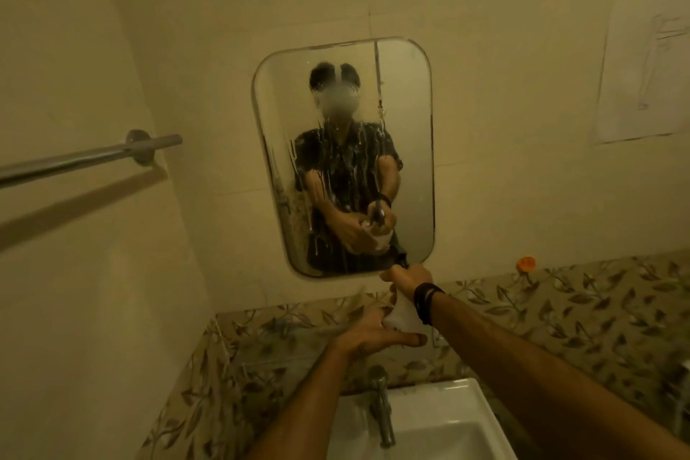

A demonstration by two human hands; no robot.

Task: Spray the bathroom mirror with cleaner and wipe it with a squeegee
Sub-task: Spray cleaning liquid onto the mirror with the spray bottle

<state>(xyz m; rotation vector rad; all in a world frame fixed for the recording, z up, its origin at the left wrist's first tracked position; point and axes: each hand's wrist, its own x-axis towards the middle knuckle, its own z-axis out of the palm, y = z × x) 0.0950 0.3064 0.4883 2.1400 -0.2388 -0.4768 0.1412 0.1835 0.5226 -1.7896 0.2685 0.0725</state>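
Note:
The wall mirror [407,146] has rounded corners, and its middle is streaked with runs of cleaner. My right hand [407,278], with dark bands on the wrist, is closed around a dark squeegee handle [401,258] at the mirror's lower edge. The blade is hidden, and only the reflection shows the handle clearly. Just below it, my left hand [375,335] holds a white wad [402,316], cloth or paper, against the underside of my right hand. No spray bottle can be made out.
A white sink [444,407] with a metal tap [382,407] sits directly below my arms. A chrome towel rail [86,157] juts out from the left wall. A leaf-patterned tile band [582,314] runs under the mirror, with a small orange thing [525,263] on its top edge.

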